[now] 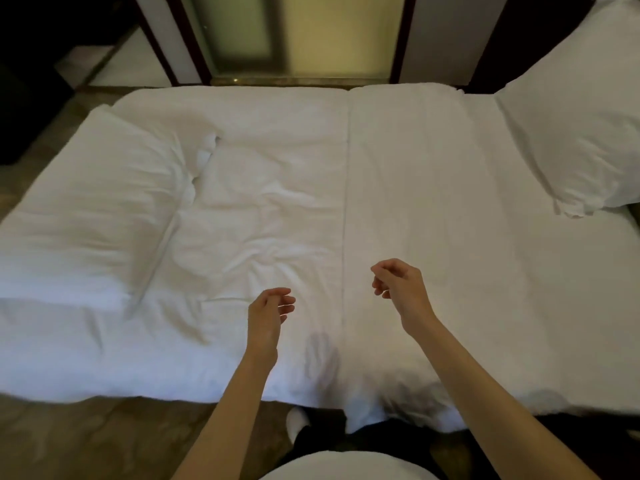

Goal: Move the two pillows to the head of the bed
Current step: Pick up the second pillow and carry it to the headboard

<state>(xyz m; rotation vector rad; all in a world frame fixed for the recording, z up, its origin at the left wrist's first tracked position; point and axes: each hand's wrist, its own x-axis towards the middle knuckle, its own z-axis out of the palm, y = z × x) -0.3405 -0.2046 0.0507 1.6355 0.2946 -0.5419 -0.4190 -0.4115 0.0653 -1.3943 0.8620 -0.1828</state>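
Two white pillows, one at the left (pixel 93 209) and one at the right (pixel 581 140), one bed (pixel 415 209), two hands.

Colours: white bedding throughout, dark surround.

Duvet (pixel 277 202) under and ahead of the fingertips: plain white, no print, grey shadow in the creases. Pillow (pixel 90 216) far out beyond the left hand's (pixel 266 315) fingers: plain white, bluish tint on its near edge. Pillow (pixel 575 140) far out past the right hand's (pixel 398 289) fingers: plain white. Glass panel (pixel 311 32) straight ahead of the fingers: frosted yellow-green, dark brown frame. Floor (pixel 104 441) behind the left wrist: mottled brown. Sock (pixel 297 422): white.
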